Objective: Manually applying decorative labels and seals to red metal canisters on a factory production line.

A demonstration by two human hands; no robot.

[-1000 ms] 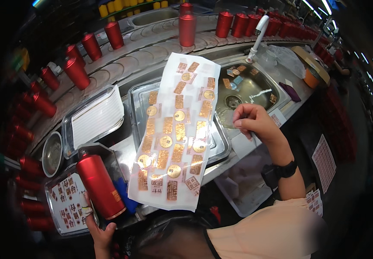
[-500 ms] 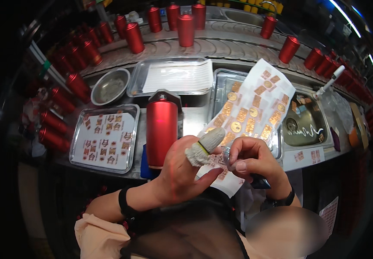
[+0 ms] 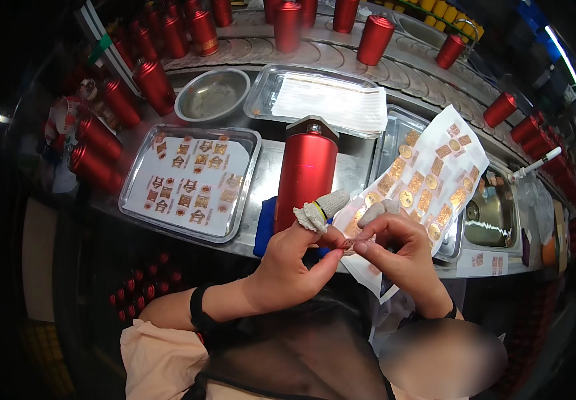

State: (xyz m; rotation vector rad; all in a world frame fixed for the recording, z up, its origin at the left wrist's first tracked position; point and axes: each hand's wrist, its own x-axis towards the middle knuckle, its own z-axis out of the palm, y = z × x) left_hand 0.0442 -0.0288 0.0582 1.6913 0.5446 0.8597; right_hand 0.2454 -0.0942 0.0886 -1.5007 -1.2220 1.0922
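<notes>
My left hand and my right hand meet just in front of the bench, thumbs and fingers pinched together on a small clear sticker with reddish print. Pale knitted finger covers sit on a finger of each hand. Right behind my left hand stands a red bottle, upright, its shoulder against a dark angular holder. A white sheet of gold stickers slants down from the right tray, its lower end passing beneath my hands.
At left a metal tray carries a sheet of printed stickers, with a steel bowl beyond it. Another tray holds white paper strips. A curved conveyor carries several red bottles. A sink lies at right.
My hands have come together, and the left thumb and finger now pinch the sticker along with the right. The view has swung, shifting the bench scene rightward.
</notes>
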